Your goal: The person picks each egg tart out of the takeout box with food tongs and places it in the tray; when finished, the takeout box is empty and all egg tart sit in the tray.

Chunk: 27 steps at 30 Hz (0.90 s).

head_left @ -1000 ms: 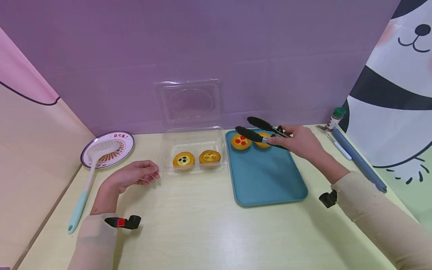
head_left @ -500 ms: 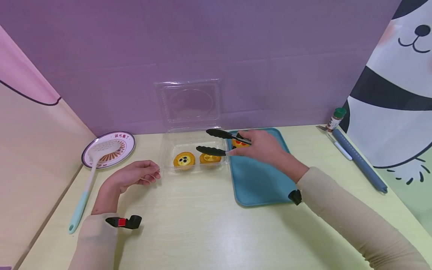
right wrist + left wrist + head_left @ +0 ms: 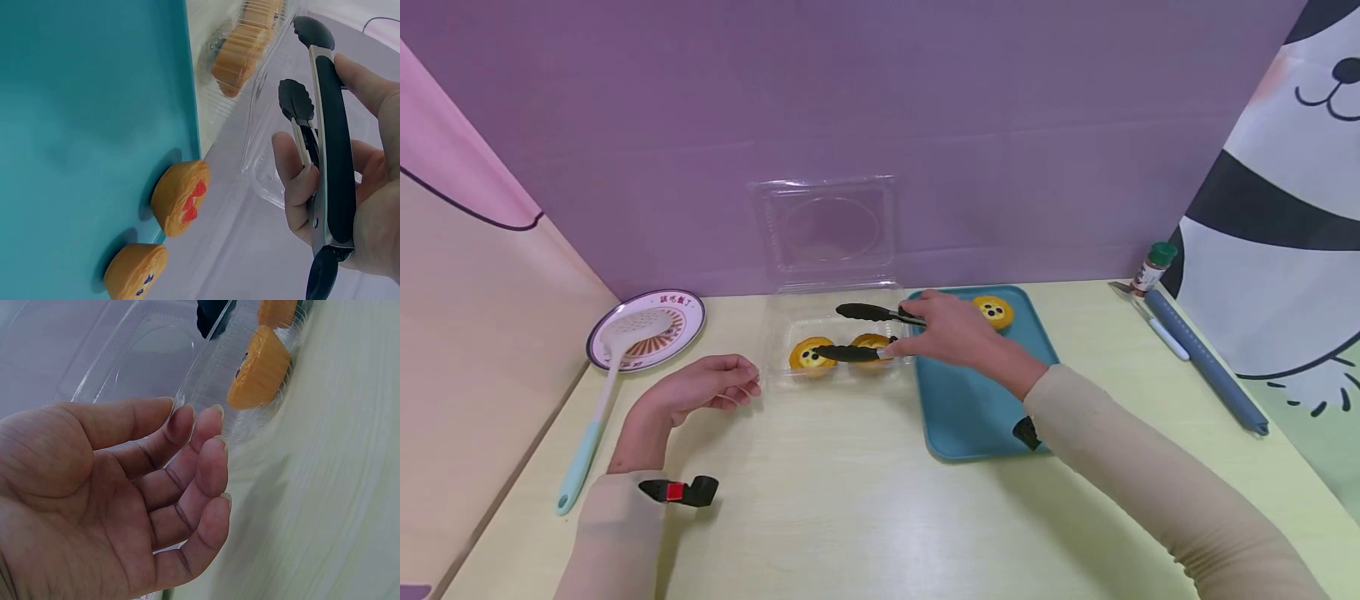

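Observation:
My right hand (image 3: pixel 951 329) grips black-tipped tongs (image 3: pixel 337 150). Their jaws are spread, with nothing between them, over a clear hinged plastic container (image 3: pixel 782 325). Inside it sit a blueberry-topped tart (image 3: pixel 808 358) and a second, yellow-topped tart (image 3: pixel 868 341), partly covered by the lower tong arm. At the container's left front corner, my left hand (image 3: pixel 125 494) pinches the rim between thumb and forefinger, its other fingers loosely curled. On the blue tray (image 3: pixel 977 408) stand another blueberry tart (image 3: pixel 992 312) and a tart with red pieces (image 3: pixel 181 197), which my right hand hides in the head view.
The container's raised lid (image 3: pixel 827 229) leans toward the purple backdrop. At left, a white slotted turner (image 3: pixel 583 462) with a pale blue handle lies across a patterned plate (image 3: pixel 692 329). A green-capped jar (image 3: pixel 1152 267), a knife (image 3: pixel 1161 331) and a blue-grey roll (image 3: pixel 1210 367) lie at right.
My right hand has carried the spread tongs leftward from above the tray to above the container, lowering them toward the tarts. The left hand stays at the container's corner.

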Motion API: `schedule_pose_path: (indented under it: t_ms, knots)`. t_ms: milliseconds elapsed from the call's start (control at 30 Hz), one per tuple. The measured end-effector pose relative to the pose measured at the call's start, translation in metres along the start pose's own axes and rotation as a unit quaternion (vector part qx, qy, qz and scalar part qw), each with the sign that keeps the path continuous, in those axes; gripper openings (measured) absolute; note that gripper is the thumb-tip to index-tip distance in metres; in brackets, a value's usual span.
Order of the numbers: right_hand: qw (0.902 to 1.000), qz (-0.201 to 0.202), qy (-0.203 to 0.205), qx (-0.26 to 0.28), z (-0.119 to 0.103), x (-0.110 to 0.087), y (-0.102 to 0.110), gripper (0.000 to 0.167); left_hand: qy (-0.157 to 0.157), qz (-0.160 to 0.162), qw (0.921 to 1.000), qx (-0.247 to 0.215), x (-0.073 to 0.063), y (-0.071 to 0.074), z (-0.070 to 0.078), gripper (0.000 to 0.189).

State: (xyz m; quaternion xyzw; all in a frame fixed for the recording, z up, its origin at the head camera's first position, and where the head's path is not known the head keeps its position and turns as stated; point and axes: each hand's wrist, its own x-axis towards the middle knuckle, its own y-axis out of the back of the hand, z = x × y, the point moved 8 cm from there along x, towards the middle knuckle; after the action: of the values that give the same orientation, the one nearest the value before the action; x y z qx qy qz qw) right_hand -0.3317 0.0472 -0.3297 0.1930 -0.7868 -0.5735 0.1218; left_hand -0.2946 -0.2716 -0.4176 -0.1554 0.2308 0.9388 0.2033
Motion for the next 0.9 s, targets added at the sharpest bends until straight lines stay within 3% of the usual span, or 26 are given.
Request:
schedule_pose_path:
  t_ms: [633,900]
  knots:
    - [0.9938,-0.068,0.043,-0.077,-0.027,0.035,-0.004,0.081,-0.004,0.004,1.0,0.006,0.0,0.001,0.001,0.037]
    - [0.9908,-0.104,0.033,-0.08,-0.036,0.042,-0.007,0.08,-0.003,0.006,1.0,0.003,-0.001,0.002,-0.002,0.033]
